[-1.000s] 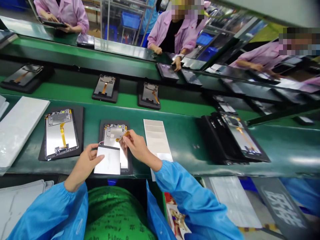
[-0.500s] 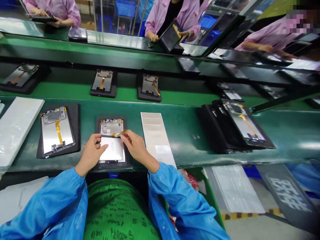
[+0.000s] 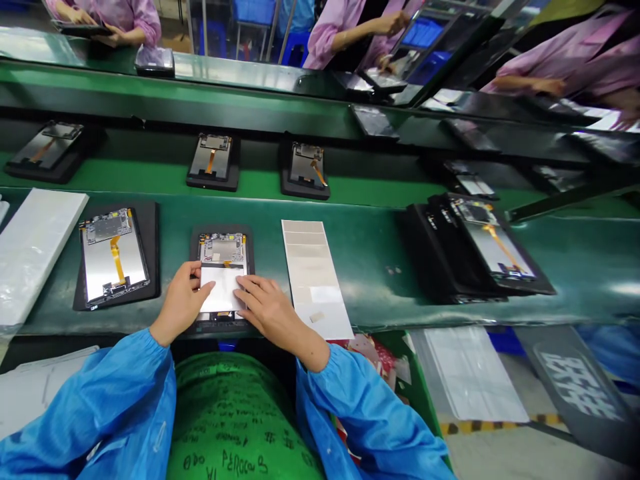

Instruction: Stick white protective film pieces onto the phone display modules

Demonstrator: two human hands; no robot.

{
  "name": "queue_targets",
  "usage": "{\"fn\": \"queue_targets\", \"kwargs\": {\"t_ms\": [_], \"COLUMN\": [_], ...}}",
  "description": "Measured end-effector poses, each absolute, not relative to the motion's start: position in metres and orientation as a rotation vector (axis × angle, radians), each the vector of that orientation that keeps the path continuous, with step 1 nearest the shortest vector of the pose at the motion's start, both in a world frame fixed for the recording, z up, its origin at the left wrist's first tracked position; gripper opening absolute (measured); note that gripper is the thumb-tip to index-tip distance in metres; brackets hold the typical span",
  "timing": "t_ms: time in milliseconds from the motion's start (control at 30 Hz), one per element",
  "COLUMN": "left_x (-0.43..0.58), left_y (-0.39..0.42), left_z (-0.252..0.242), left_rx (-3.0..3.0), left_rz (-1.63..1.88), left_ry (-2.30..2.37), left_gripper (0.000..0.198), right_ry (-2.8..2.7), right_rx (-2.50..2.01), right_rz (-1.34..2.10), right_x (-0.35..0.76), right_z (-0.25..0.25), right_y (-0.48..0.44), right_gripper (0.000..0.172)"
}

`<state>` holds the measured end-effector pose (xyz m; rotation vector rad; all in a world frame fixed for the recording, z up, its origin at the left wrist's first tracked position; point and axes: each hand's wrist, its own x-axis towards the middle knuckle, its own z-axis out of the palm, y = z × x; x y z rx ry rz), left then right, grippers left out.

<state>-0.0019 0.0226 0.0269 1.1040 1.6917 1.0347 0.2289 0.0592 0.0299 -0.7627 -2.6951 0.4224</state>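
**Left hand (image 3: 183, 300) and right hand (image 3: 270, 313) down on a white sheet (image 3: 223, 288), right on top of an open tablet (image 3: 223, 248)!**

Look at that placement: both hands lie flat and open, close together but not touching, with the white sheet between them. The left fingertips (image 3: 203, 283) rest on its left edge, while the right fingers (image 3: 247, 293) spread over its lower right corner. No pinch, no clamp. The sheet sits on the tablet's lower half, just below the exposed circuit board (image 3: 223, 249), and the tablet lies in a black tray (image 3: 220, 230) directly under the hands.

Just right of the right hand is a long strip of pale label sheet (image 3: 313, 267), with one small tan piece (image 3: 317, 317) near its bottom end. Left of the left hand, a second open tablet (image 3: 115, 260) shows its orange flex cable (image 3: 117, 260) on a black mat (image 3: 153, 253), and beyond that lies a white foam slab (image 3: 33, 253).

Blue sleeves (image 3: 90, 407) run back from both wrists toward the camera, over a green cloth (image 3: 235, 420) covered in handwriting. Farther right of the hands stands a stack of black-backed tablets (image 3: 480, 247). Ahead, more tablets (image 3: 214, 157) ride a green conveyor (image 3: 250, 183), and across the line, co-workers in pink coats (image 3: 335, 33) are at work.
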Motion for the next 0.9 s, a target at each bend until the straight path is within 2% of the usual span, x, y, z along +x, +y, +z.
{"fn": "queue_targets", "kwargs": {"t_ms": [267, 900], "left_x": [-0.012, -0.012], "left_y": [0.025, 0.026], "left_z": [0.024, 0.030], "left_rx": [1.624, 1.982], "left_rz": [0.813, 0.485], "left_ry": [1.970, 2.034], "left_gripper": [0.039, 0.043], "right_ry": [-2.723, -2.750], "right_rx": [-0.741, -0.748], "right_rz": [0.275, 0.225], "right_x": [0.229, 0.226], "right_z": [0.031, 0.024], "right_y": [0.057, 0.050], "right_gripper": [0.029, 0.031]}}
